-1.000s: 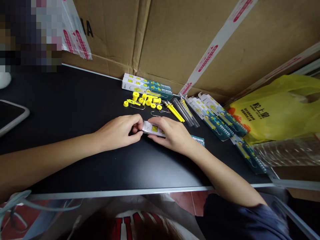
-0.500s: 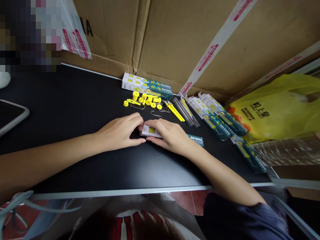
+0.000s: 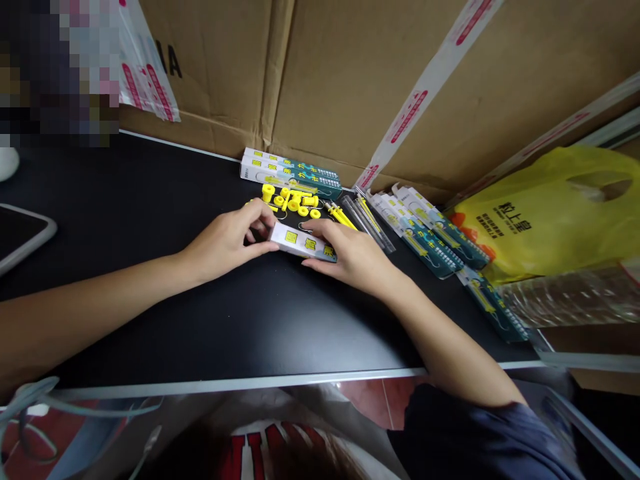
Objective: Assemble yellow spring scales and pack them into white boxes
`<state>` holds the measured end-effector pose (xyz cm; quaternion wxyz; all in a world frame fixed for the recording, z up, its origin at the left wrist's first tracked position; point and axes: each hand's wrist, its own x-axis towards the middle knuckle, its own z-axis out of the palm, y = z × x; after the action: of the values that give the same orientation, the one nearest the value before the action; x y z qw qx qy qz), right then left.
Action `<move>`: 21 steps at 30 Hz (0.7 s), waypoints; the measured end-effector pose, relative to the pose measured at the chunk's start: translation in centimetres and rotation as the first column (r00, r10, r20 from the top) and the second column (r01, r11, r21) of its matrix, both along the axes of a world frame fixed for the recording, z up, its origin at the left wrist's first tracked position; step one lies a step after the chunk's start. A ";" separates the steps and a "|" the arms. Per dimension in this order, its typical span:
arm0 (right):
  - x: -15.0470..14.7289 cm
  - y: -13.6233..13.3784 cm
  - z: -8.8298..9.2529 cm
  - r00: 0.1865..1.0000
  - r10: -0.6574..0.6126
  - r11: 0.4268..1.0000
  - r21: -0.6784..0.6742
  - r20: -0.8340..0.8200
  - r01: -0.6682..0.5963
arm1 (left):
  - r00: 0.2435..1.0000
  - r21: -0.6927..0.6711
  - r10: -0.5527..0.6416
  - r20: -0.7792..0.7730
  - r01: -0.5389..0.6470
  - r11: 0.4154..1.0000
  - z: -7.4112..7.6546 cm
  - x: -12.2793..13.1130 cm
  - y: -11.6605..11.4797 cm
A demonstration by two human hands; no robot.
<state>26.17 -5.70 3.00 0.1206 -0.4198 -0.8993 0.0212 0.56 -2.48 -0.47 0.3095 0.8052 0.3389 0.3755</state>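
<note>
A slim white carton (image 3: 293, 238) with yellow printed characters lies at a slant between my two hands, a little above or on the black tabletop. Around its right part my right hand (image 3: 350, 257) is closed, thumb on the near side and fingers on the far side, hiding that end. My left hand (image 3: 227, 239) is at the carton's left end, its thumb and fingertips curled around the corner. Just beyond the hands are small yellow plastic parts (image 3: 295, 203), metal hooks, yellow rods (image 3: 341, 217) and clear tubes (image 3: 367, 223).
Two similar cartons (image 3: 290, 175) lie against the large cardboard box (image 3: 340, 87) at the back. More cartons (image 3: 425, 233) lie to the right, beside a yellow plastic bag (image 3: 540, 220). At the far left is a phone (image 3: 25, 230). The table's pale front edge (image 3: 250, 383) runs nearby.
Both hands have moved the carton up and away from the table's front edge. More of its printed white side shows now. My left fingers have come against its left end.
</note>
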 end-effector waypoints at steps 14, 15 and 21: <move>2.1 1.8 1.3 0.971 -0.134 0.976 -0.141 0.198 0.164 | 0.897 -0.115 0.203 0.393 -0.171 0.978 -0.8 -1.0 3.5; 1.9 1.7 1.2 0.973 -0.132 0.981 -0.118 0.189 0.156 | 0.885 -0.144 0.206 0.417 -0.159 0.977 -0.7 -0.9 3.4; 1.5 1.5 0.7 0.967 -0.183 0.982 -0.004 0.180 0.186 | 0.860 -0.424 0.238 0.452 -0.028 0.905 -0.2 -0.4 2.2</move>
<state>27.65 -4.20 3.74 0.0366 -0.5031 -0.8633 -0.0187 0.20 -0.23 -0.68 0.5174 0.5750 0.3746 0.5112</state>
